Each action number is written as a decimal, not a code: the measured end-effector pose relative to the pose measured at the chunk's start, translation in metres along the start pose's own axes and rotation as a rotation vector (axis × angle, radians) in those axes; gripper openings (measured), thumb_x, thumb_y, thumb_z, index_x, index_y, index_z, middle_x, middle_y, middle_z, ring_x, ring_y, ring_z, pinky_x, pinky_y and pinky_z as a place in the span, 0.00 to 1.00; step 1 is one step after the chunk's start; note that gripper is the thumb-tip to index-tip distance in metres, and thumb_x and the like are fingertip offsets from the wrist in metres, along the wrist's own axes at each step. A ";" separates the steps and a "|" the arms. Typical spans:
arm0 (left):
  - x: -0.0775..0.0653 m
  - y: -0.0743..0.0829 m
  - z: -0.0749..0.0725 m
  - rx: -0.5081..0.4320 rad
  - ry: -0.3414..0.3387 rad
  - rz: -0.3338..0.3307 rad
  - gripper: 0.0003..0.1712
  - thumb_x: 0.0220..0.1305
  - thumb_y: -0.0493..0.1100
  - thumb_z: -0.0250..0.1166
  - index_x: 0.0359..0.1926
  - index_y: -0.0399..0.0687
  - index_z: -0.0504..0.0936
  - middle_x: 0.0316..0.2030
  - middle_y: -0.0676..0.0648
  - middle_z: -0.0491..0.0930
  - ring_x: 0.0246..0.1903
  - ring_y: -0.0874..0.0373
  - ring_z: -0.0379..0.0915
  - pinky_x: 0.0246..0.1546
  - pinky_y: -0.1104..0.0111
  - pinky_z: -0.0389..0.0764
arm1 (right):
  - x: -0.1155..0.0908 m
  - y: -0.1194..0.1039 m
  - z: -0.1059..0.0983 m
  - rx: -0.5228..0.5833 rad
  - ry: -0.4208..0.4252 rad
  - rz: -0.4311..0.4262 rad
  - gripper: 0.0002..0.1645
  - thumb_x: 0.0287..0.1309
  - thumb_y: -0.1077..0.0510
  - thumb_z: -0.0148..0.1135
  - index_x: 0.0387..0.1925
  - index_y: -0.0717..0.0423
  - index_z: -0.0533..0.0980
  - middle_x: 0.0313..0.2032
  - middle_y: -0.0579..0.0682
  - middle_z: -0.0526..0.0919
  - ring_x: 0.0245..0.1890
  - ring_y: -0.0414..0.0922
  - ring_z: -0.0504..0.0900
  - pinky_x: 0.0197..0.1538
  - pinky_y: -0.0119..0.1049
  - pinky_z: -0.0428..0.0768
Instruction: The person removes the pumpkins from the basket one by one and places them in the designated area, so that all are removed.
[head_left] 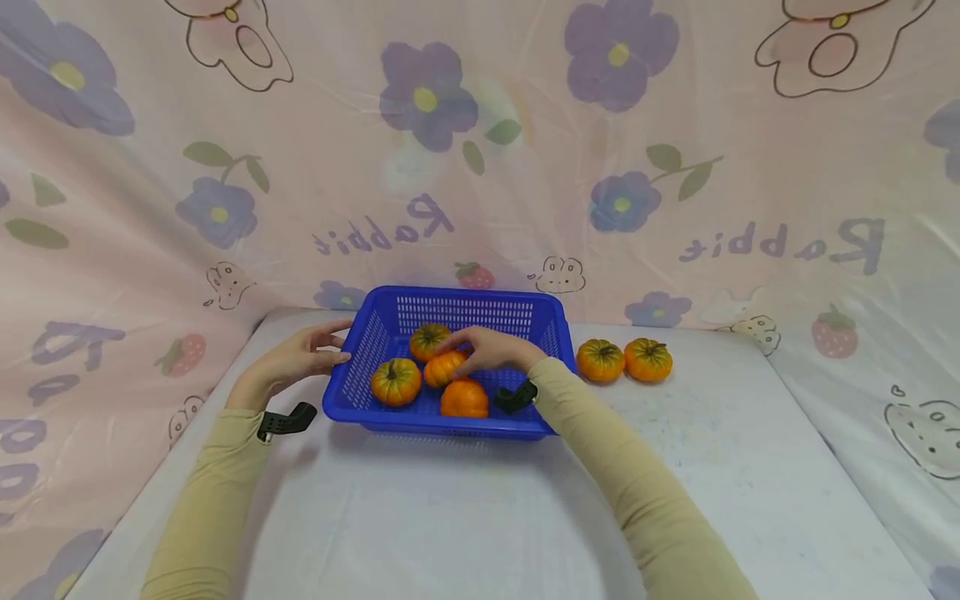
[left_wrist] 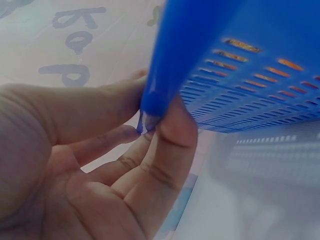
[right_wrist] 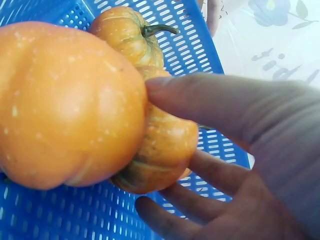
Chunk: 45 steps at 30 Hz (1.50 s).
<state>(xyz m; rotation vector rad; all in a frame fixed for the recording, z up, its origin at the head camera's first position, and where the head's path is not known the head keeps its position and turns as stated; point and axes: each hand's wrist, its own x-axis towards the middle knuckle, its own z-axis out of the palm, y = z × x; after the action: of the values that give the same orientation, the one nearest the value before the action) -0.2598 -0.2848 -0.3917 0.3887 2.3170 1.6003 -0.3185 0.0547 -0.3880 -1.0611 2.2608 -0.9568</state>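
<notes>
A blue plastic basket [head_left: 450,423] with slotted walls stands on the table. My left hand [head_left: 300,357] pinches its left rim between thumb and fingers, as the left wrist view [left_wrist: 165,102] shows close up. Inside the basket my right hand [head_left: 495,347] holds a small orange pumpkin [head_left: 441,371], thumb on one side and fingers on the other. Around that one lie a smooth orange pumpkin [head_left: 465,398] in front, a greenish-orange pumpkin [head_left: 395,382] at left and another pumpkin [head_left: 429,340] behind. In the right wrist view the front pumpkin [right_wrist: 70,105] partly covers the held one [right_wrist: 167,145].
Two more pumpkins, one [head_left: 600,361] close to the basket's right side and one [head_left: 648,360] beside it, sit on the white-covered table [head_left: 465,517]. A patterned cloth [head_left: 510,183] hangs behind and at both sides. Each wrist wears a black camera mount [head_left: 288,419].
</notes>
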 end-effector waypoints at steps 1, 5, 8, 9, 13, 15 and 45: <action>0.000 0.000 0.000 -0.001 0.001 0.000 0.42 0.67 0.39 0.61 0.74 0.41 0.49 0.55 0.28 0.66 0.44 0.45 0.77 0.47 0.60 0.80 | 0.000 -0.001 0.000 -0.006 0.001 -0.002 0.27 0.56 0.65 0.66 0.59 0.58 0.75 0.59 0.51 0.73 0.59 0.48 0.69 0.62 0.40 0.68; -0.001 0.000 0.000 -0.005 0.001 -0.002 0.42 0.67 0.39 0.61 0.74 0.41 0.49 0.55 0.28 0.66 0.44 0.46 0.77 0.47 0.60 0.80 | 0.002 -0.003 0.002 -0.022 -0.001 0.000 0.26 0.56 0.65 0.66 0.58 0.59 0.75 0.59 0.52 0.74 0.59 0.47 0.69 0.62 0.38 0.68; -0.002 0.000 0.000 -0.006 0.001 -0.007 0.42 0.67 0.39 0.61 0.74 0.41 0.49 0.54 0.29 0.66 0.44 0.45 0.77 0.47 0.60 0.80 | 0.005 -0.002 0.004 -0.027 0.003 0.018 0.26 0.56 0.63 0.67 0.58 0.58 0.75 0.58 0.51 0.75 0.59 0.47 0.70 0.61 0.38 0.68; -0.002 0.000 0.000 -0.005 0.001 -0.009 0.42 0.67 0.39 0.61 0.74 0.41 0.49 0.54 0.29 0.67 0.45 0.45 0.77 0.47 0.60 0.80 | 0.006 -0.001 0.005 -0.029 0.004 0.027 0.26 0.56 0.63 0.67 0.58 0.57 0.75 0.58 0.51 0.75 0.58 0.47 0.70 0.61 0.38 0.68; -0.003 0.001 0.000 0.002 0.000 -0.012 0.42 0.66 0.40 0.62 0.74 0.41 0.49 0.55 0.29 0.67 0.45 0.44 0.77 0.47 0.59 0.79 | 0.008 0.000 0.006 -0.030 0.010 0.068 0.26 0.56 0.62 0.68 0.58 0.54 0.76 0.57 0.50 0.75 0.57 0.47 0.70 0.60 0.38 0.69; -0.003 0.001 0.000 0.005 0.000 -0.011 0.43 0.66 0.40 0.62 0.74 0.41 0.49 0.55 0.29 0.67 0.45 0.44 0.77 0.47 0.59 0.79 | 0.009 0.000 0.007 -0.031 0.011 0.081 0.27 0.56 0.61 0.68 0.58 0.53 0.76 0.57 0.50 0.75 0.56 0.47 0.71 0.59 0.38 0.70; 0.001 0.000 0.000 -0.015 0.000 0.000 0.41 0.67 0.39 0.60 0.74 0.42 0.49 0.54 0.29 0.68 0.44 0.47 0.77 0.48 0.61 0.79 | -0.006 0.005 -0.016 0.259 0.163 0.129 0.25 0.59 0.55 0.65 0.57 0.54 0.74 0.51 0.54 0.77 0.45 0.50 0.78 0.46 0.42 0.81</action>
<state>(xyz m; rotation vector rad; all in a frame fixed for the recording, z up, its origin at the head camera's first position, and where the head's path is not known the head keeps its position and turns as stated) -0.2606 -0.2843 -0.3918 0.3853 2.3039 1.6166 -0.3272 0.0679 -0.3804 -0.7411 2.2237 -1.2787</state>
